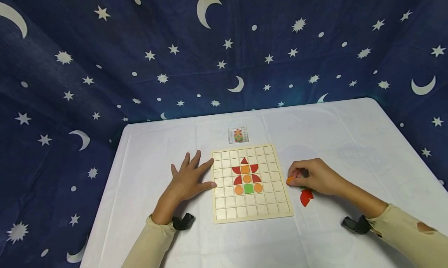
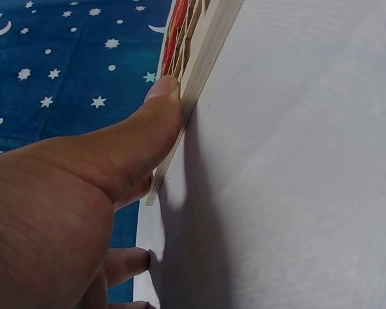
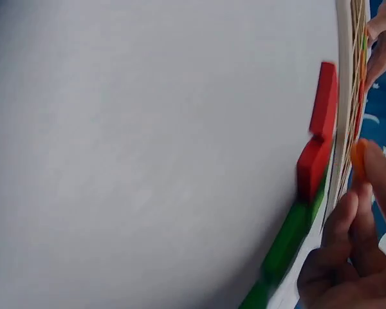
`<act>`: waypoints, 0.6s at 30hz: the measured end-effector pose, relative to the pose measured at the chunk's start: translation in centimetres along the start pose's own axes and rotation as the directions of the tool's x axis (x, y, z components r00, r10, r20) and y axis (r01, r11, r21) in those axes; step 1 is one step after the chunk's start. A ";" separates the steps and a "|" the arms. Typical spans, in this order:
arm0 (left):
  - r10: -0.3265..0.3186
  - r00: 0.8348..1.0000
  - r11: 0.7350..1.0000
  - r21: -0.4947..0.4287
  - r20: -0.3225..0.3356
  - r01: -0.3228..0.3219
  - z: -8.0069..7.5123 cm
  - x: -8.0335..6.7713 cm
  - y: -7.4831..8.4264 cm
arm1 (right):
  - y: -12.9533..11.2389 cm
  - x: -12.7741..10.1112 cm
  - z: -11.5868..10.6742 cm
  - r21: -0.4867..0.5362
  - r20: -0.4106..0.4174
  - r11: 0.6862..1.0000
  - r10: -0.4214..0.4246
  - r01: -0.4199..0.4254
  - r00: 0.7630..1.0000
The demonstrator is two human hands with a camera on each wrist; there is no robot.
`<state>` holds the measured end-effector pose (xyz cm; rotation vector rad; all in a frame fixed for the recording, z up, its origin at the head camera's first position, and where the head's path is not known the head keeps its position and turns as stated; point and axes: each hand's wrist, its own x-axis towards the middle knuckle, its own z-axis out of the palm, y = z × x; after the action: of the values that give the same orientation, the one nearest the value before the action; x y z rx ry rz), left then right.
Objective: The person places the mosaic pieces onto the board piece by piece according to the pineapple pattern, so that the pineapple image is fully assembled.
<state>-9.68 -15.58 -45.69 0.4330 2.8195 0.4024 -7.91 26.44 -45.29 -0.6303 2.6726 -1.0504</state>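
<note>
A wooden grid board [image 1: 250, 211] lies on the white table, holding red, orange and green shape pieces [image 1: 246, 178] in a figure. My left hand [image 1: 190, 177] lies flat with straight fingers, thumb and fingertips pressing the board's left edge [image 2: 199, 64]. My right hand [image 1: 311, 176], right of the board, pinches a small orange piece [image 1: 289, 180] [image 3: 358, 159] in its fingertips. Loose red pieces [image 1: 305, 197] [image 3: 316, 138] lie just beside that hand, and a green piece [image 3: 286, 244] lies under it.
A small pattern card [image 1: 238, 135] lies beyond the board. The white table [image 1: 350, 143] is bounded by a dark blue star-and-moon cloth [image 1: 175, 46] behind and at both sides.
</note>
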 end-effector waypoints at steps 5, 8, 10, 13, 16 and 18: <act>0.001 1.000 1.000 0.001 -0.001 -0.001 0.1 0.0 0.0 | -1.4 1.1 0.9 0.253 0.084 0.960 0.099 -0.117 0.992; 0.001 1.000 1.000 0.004 0.003 -0.001 0.1 0.0 -0.1 | -2.4 1.8 1.5 0.363 0.175 0.909 0.149 -0.205 0.973; 0.002 1.000 1.000 0.002 0.004 -0.002 0.1 0.0 -0.1 | -3.0 2.1 1.8 0.381 0.206 0.898 0.152 -0.223 0.967; 0.006 1.000 1.000 0.002 -0.002 -0.006 0.1 0.0 -0.1 | -3.8 2.5 2.3 0.371 0.214 0.906 0.129 -0.203 0.968; 0.003 1.000 1.000 0.001 0.001 -0.003 0.1 0.0 0.0 | -4.5 2.9 2.9 0.361 0.204 0.920 0.081 -0.152 0.976; 0.003 1.000 1.000 0.003 0.000 -0.003 0.1 0.0 0.0 | -4.9 3.2 3.4 0.337 0.190 0.935 0.050 -0.113 0.980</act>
<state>-9.67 -15.60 -45.78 0.4372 2.8205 0.3994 -8.08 19.78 -44.48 -0.5099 2.2627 -1.3293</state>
